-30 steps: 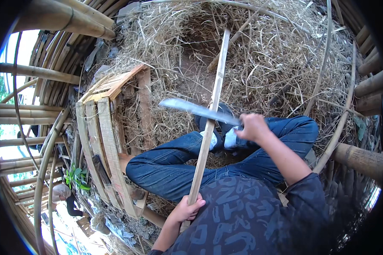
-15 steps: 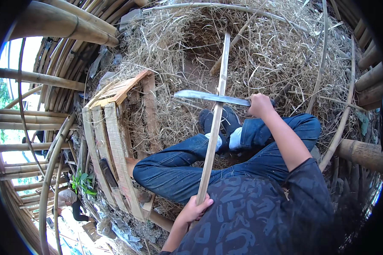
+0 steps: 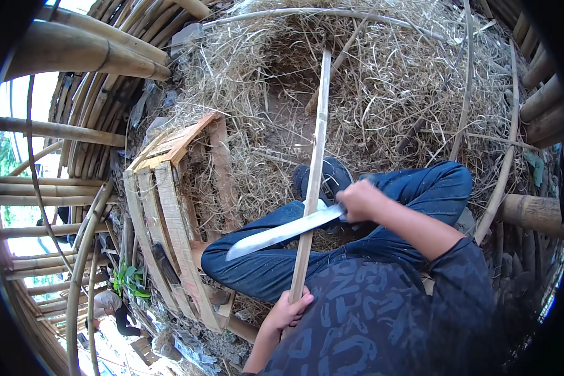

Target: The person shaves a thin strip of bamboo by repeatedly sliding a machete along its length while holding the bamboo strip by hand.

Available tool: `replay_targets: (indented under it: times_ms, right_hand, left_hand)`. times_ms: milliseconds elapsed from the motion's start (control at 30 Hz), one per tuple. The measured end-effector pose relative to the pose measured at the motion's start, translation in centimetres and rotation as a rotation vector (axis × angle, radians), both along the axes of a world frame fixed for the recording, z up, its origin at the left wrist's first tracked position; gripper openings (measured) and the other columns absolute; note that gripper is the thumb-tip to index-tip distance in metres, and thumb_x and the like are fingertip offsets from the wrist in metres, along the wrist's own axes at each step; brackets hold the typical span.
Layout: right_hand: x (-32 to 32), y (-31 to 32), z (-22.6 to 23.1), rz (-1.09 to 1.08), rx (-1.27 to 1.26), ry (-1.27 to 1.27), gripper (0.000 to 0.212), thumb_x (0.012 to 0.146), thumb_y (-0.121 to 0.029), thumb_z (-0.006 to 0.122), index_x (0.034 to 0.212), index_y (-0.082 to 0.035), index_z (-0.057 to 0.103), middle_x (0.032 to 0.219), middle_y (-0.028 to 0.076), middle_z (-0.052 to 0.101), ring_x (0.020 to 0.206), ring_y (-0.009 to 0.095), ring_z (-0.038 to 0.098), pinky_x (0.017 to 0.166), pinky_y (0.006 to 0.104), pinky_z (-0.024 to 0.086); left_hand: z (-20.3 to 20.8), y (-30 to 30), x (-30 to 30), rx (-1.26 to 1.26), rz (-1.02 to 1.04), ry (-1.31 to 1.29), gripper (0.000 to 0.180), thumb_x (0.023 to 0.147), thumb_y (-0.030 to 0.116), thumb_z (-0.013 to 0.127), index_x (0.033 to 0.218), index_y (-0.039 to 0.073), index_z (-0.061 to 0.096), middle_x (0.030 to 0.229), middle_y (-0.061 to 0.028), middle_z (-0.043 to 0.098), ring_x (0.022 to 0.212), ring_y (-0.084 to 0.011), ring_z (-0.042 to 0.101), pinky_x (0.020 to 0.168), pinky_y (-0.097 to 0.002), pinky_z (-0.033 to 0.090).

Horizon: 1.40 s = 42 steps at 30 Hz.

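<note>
My left hand point(image 3: 288, 311) is closed round the near end of a long split bamboo strip point(image 3: 318, 147), close against my shirt. The strip runs up and away between my bent legs, its far end over the shavings. My right hand point(image 3: 361, 202) grips the handle of a machete point(image 3: 276, 237), most of that handle being hidden by the fingers. The blade lies across the strip, above my left thigh, with its tip pointing left. Whether the edge touches the bamboo I cannot tell.
Heaps of pale bamboo shavings point(image 3: 382, 94) cover the ground ahead. A slatted wooden crate point(image 3: 177, 216) stands by my left knee, with a dark sheath-like piece point(image 3: 165, 264) on its side. Bamboo poles point(image 3: 56, 133) frame the left. Another person point(image 3: 120, 313) is at the lower left.
My right hand has drawn the machete down along the strip toward my body, and the blade now slants down to the left. My left hand stays at the strip's near end.
</note>
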State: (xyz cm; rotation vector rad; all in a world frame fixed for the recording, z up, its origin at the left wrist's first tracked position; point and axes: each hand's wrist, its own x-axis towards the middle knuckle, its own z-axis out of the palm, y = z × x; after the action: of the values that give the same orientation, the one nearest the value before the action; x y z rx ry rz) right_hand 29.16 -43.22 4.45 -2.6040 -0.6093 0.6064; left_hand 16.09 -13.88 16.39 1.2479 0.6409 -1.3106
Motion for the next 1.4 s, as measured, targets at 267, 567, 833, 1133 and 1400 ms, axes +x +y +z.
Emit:
replay_targets:
  times_ms: [267, 567, 833, 1133, 1400]
  right_hand:
    - [5.0, -7.4, -1.4, -0.560, -0.253, -0.088, 0.019, 0.070, -0.017, 0.069, 0.081, -0.001, 0.069, 0.084, 0.020, 0.069, 0.081, 0.036, 0.069, 0.076, 0.0449, 0.056]
    - [-2.2, -3.7, 3.8, -0.349, -0.096, -0.057, 0.029, 0.067, -0.027, 0.073, 0.083, -0.005, 0.065, 0.078, 0.015, 0.069, 0.077, 0.033, 0.069, 0.071, 0.0433, 0.054]
    - [-2.3, -6.5, 2.2, -0.525, -0.087, -0.154, 0.033, 0.075, -0.032, 0.072, 0.083, -0.002, 0.061, 0.076, 0.019, 0.068, 0.074, 0.036, 0.068, 0.069, 0.0447, 0.054]
    - [-5.3, -4.1, 1.6, -0.478, 0.096, -0.004, 0.051, 0.074, -0.045, 0.074, 0.088, 0.001, 0.057, 0.075, 0.025, 0.066, 0.075, 0.044, 0.065, 0.070, 0.0492, 0.053]
    - [-5.4, -3.5, 2.6, -0.501, 0.088, 0.017, 0.061, 0.072, -0.057, 0.072, 0.086, 0.001, 0.061, 0.074, 0.024, 0.066, 0.074, 0.041, 0.066, 0.069, 0.0471, 0.054]
  left_hand:
    - [0.1, -0.6, -0.2, -0.011, 0.040, -0.042, 0.024, 0.093, 0.030, 0.065, 0.094, 0.013, 0.048, 0.054, 0.0106, 0.032, 0.038, -0.0013, 0.026, 0.035, -0.0208, 0.019]
    - [-0.9, 0.9, -0.1, -0.129, 0.103, 0.047, 0.020, 0.096, 0.029, 0.061, 0.095, 0.013, 0.048, 0.054, 0.0108, 0.030, 0.037, -0.0016, 0.023, 0.034, -0.0214, 0.018]
    - [-0.1, 0.1, 0.1, -0.104, 0.139, 0.048, 0.018, 0.096, 0.025, 0.060, 0.096, 0.012, 0.048, 0.055, 0.0092, 0.031, 0.038, -0.0027, 0.023, 0.034, -0.0211, 0.019]
    - [-0.3, 0.3, 0.2, -0.133, 0.122, 0.063, 0.016, 0.097, 0.024, 0.059, 0.099, 0.013, 0.048, 0.055, 0.0090, 0.029, 0.037, -0.0030, 0.022, 0.034, -0.0217, 0.018]
    - [-0.6, 0.4, -0.2, -0.126, 0.101, 0.036, 0.020, 0.095, 0.030, 0.060, 0.098, 0.015, 0.048, 0.053, 0.0111, 0.027, 0.037, -0.0018, 0.021, 0.033, -0.0214, 0.018]
